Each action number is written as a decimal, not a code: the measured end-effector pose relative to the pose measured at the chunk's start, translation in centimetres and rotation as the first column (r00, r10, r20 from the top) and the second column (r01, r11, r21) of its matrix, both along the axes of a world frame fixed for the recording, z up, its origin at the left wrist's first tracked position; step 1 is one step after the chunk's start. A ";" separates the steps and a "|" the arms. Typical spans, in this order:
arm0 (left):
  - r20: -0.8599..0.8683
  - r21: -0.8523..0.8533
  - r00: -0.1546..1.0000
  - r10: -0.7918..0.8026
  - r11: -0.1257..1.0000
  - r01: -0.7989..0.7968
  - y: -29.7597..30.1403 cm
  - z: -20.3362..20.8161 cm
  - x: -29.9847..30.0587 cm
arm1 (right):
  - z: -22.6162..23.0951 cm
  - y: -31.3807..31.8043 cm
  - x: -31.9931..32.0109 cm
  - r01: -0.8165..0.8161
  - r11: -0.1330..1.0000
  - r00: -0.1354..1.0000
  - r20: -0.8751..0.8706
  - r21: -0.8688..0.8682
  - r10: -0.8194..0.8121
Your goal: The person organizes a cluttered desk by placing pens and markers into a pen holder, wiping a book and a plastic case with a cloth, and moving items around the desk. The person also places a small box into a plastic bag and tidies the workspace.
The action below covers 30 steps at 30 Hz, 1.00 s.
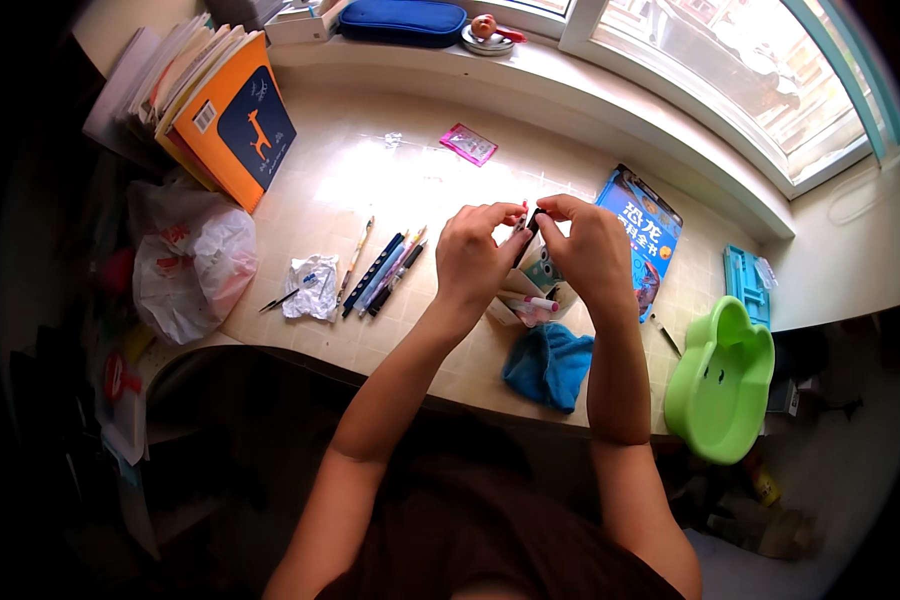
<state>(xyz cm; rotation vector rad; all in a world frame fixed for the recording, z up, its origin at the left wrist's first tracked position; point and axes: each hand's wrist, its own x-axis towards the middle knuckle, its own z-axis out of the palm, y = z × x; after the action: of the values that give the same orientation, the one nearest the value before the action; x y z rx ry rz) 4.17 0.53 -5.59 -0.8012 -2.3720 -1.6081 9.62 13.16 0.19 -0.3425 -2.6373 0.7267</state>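
Both hands are raised over the table's near middle, fingertips nearly meeting. My left hand is closed, with a bit of pink at its fingertips; what it grips is partly hidden. My right hand pinches a slim black pen-like piece that sits between the two hands. Under them stands a pale pen holder with a teal pattern, mostly covered by the hands. A white marker with a pink end sticks out at its near side. A crumpled blue cloth lies just in front, by my right forearm.
Several pens and a crumpled white paper lie left. A plastic bag and upright books stand farther left. Right are a blue book, a green basin at the edge and a blue case. A pink packet lies behind.
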 end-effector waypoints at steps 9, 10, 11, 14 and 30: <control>0.013 -0.002 1.000 0.015 1.000 -0.015 -5.3 -0.1 0.4 | 3.1 -5.2 1.5 -0.250 0.968 0.874 -0.431 -0.001 0.225; 0.079 0.007 0.996 0.030 1.000 -0.030 -6.7 -0.8 0.3 | 2.7 -6.4 1.8 -0.352 0.933 0.854 -0.436 -0.079 0.285; 0.067 0.008 0.997 0.024 1.000 -0.025 -8.1 -1.2 0.2 | 2.0 -7.5 1.8 -0.437 0.886 0.832 -0.446 -0.157 0.330; 0.141 -0.034 0.988 0.068 0.997 -0.064 -11.9 -3.0 0.4 | -1.9 -10.4 0.5 -0.510 0.853 0.812 -0.390 -0.111 0.435; -0.095 -0.399 0.967 0.238 0.881 -0.256 -18.2 -7.0 1.2 | -12.7 -12.8 -3.5 -0.541 0.826 0.824 -0.098 0.156 0.558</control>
<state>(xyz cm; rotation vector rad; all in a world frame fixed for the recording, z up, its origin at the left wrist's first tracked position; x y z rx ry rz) 5.39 -17.70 -12.57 -0.5516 -2.6885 -1.0000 6.08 0.36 -12.54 0.5203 -2.6341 0.7146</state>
